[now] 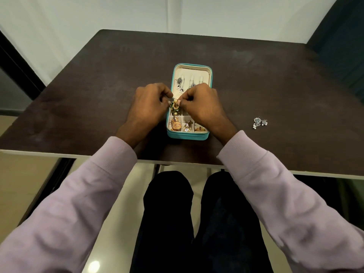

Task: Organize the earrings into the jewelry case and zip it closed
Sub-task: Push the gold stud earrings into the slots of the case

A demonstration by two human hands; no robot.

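A teal jewelry case (210, 75) lies open at the middle of the dark table, cream lining up. Silver earrings (180, 81) hang on hooks in its far half. Gold pieces (175, 124) fill the near compartments. My left hand (149, 107) and my right hand (202, 106) meet over the case's middle, and both pinch a green and gold earring (175, 107) between fingertips. A silver earring pair with white beads (260, 122) lies loose on the table to the right of the case.
The dark brown table (98, 85) has its near edge just above my lap. White wall stands beyond the far edge. A dark panel rises at the far right.
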